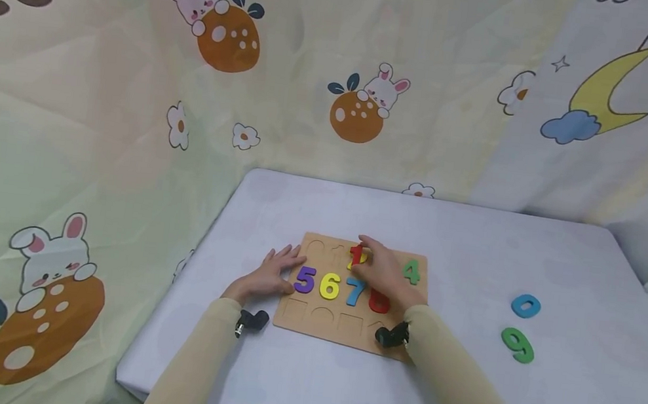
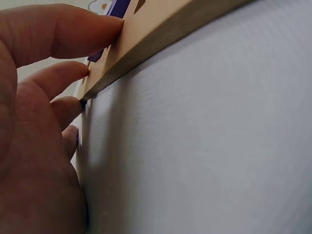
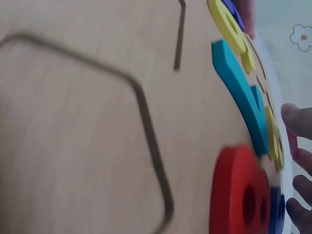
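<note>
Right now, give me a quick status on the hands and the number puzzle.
Left hand flat, steadying puzzle board. Right hand pinching red 1 over board. Blue 0, green 9 off-board, right. Nothing obstructing.

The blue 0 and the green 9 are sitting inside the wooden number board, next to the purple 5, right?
Not quite. The head view shows the blue 0 and the green 9 lying loose on the table, off to the right of the wooden number board. The purple 5 is in the board.
</note>
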The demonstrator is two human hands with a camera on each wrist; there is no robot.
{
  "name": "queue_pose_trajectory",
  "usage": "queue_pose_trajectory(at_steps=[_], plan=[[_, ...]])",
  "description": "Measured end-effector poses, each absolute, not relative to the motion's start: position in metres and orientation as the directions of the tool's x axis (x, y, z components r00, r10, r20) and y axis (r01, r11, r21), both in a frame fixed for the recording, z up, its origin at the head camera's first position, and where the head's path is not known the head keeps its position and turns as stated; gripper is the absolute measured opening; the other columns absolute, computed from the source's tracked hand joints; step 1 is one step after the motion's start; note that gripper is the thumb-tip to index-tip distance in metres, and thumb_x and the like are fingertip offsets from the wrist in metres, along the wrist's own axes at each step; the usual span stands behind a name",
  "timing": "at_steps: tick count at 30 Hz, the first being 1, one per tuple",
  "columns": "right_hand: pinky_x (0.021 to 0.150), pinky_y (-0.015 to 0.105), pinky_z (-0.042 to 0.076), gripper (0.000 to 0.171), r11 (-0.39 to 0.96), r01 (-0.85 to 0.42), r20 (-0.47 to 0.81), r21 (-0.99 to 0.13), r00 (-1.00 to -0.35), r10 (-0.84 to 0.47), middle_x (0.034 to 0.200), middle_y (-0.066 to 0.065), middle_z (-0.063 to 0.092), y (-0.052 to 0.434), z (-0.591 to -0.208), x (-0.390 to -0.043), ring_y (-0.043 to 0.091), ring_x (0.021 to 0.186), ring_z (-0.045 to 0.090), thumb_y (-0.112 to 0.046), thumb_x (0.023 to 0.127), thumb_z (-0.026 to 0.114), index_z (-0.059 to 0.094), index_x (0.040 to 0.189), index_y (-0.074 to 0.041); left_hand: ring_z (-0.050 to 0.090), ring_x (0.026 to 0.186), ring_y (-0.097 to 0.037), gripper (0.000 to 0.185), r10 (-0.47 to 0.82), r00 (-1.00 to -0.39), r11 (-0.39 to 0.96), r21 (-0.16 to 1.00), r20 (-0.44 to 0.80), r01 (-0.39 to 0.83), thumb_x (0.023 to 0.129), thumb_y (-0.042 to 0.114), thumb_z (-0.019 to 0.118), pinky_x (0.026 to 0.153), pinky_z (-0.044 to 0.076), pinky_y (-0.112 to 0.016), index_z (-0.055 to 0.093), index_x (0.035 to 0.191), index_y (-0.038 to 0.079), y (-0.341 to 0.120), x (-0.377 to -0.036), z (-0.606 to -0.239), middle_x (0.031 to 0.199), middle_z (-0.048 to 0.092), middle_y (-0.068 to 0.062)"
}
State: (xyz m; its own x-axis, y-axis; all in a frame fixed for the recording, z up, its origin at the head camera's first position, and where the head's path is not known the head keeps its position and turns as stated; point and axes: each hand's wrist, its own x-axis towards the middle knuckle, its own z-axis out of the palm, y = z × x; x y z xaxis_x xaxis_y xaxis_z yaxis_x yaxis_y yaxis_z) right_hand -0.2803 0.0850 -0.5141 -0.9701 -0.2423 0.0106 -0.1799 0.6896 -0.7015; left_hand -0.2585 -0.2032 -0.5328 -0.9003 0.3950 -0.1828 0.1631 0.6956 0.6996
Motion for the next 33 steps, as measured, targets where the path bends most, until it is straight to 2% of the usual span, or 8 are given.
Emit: queue_pose_trajectory(at_steps=[11, 23, 33], plan=[[0.109, 0.05, 0.04, 0.076, 0.704, -0.215, 0.005, -0.677, -0.958, -0.287, 0.14, 0.008, 0.054, 0.067, -0.521, -0.285, 0.03, 0.132, 0.047, -0.024, 0.084, 0.077, 0.039, 0.15, -0.017, -0.001, 0.151, -0.019, 0.082, 0.391, -0.902, 0.701, 0.694, -0.184, 0.162, 0.072, 0.01, 0.071, 0.119, -0.012, -0.047, 0.044, 0.148, 0.015, -0.201, -0.256, -0.531, 0.163, 0.015, 0.002], [0.108, 0.049, 0.041, 0.076, 0.714, -0.263, 0.058, -0.649, -0.953, -0.298, 0.135, 0.009, 0.059, 0.056, -0.523, -0.29, 0.031, 0.127, 0.051, -0.024, 0.082, 0.079, 0.042, 0.148, -0.012, -0.002, 0.151, -0.017, 0.082, 0.374, -0.907, 0.697, 0.704, -0.195, 0.136, 0.071, 0.013, 0.072, 0.12, -0.011, -0.047, 0.045, 0.148, 0.019, -0.202, -0.257, -0.533, 0.163, 0.015, 0.005], [0.111, 0.047, 0.038, 0.071, 0.705, -0.272, 0.098, -0.655, -0.956, -0.277, 0.135, 0.007, 0.06, 0.051, -0.524, -0.29, 0.03, 0.129, 0.051, -0.022, 0.082, 0.079, 0.048, 0.144, -0.011, -0.003, 0.151, -0.016, 0.081, 0.372, -0.907, 0.704, 0.697, -0.197, 0.137, 0.072, 0.013, 0.071, 0.12, -0.012, -0.046, 0.044, 0.148, 0.019, -0.202, -0.257, -0.533, 0.163, 0.015, 0.005]])
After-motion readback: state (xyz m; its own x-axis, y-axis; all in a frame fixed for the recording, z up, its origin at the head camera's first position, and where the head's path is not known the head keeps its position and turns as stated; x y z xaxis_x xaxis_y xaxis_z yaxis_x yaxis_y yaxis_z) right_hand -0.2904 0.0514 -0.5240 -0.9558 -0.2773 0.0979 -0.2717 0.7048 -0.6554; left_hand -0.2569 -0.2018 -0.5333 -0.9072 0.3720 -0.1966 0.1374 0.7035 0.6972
